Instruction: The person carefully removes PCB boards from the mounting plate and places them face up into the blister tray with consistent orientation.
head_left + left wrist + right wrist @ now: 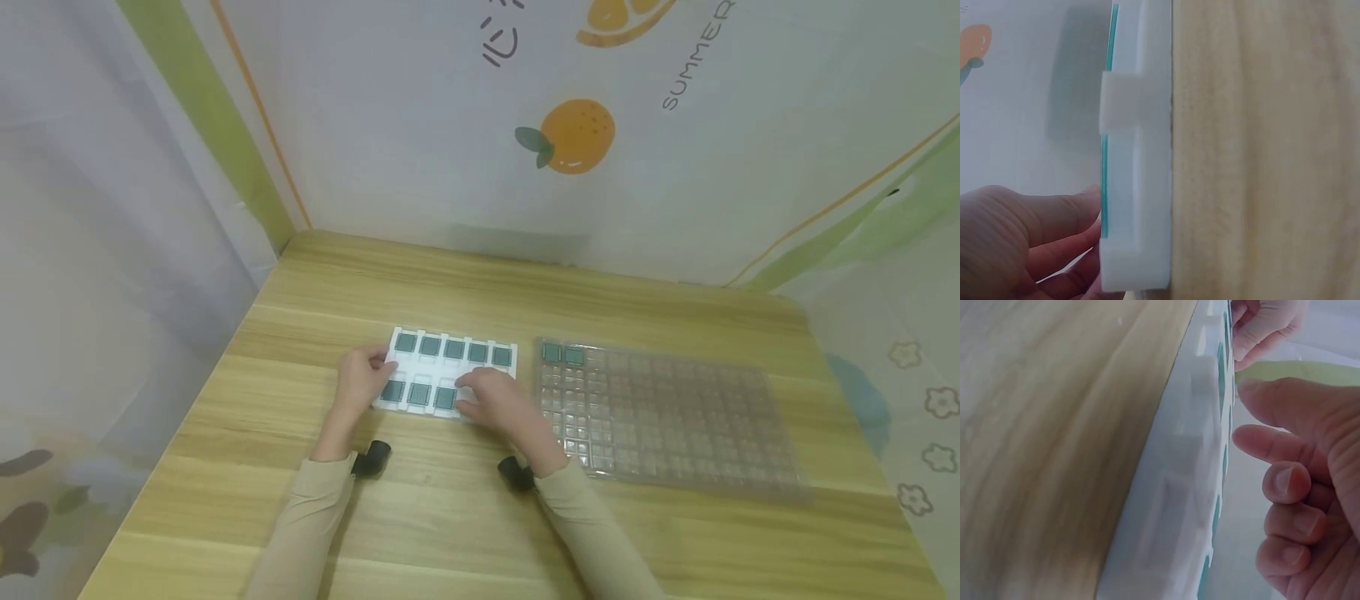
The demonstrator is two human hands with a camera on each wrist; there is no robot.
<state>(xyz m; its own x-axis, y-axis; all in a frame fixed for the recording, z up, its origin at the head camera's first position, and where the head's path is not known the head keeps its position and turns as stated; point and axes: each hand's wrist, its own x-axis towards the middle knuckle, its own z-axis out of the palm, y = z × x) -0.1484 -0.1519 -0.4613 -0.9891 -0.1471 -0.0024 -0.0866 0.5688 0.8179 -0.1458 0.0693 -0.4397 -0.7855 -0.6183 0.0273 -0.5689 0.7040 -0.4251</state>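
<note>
The green chips (453,349) sit in the pockets of the white tray (427,369), five along its far row and three plainly seen at the left of its near row; the right hand (495,396) hides the rest of that row. At the tray's left end, the left hand (358,379) holds the edge, thumb at the rim. Light pressure there, I judge, is enough to stop the tray sliding, and the thumb is best kept off the corner chip. Over the tray's near row, toward its right end, the right thumb and index finger are apart, nothing seen between them, the other fingers curled in. The step looks like lifting one chip out: better to take it by opposite edges, level, without raking its neighbours. Right of the white tray lies a clear tray (675,408), two chips (573,356) in its far-left corner; a chip seated square in a pocket beside them would match. Beneath the white tray is a wooden table (435,517); beyond it, a printed backdrop (420,167)
</note>
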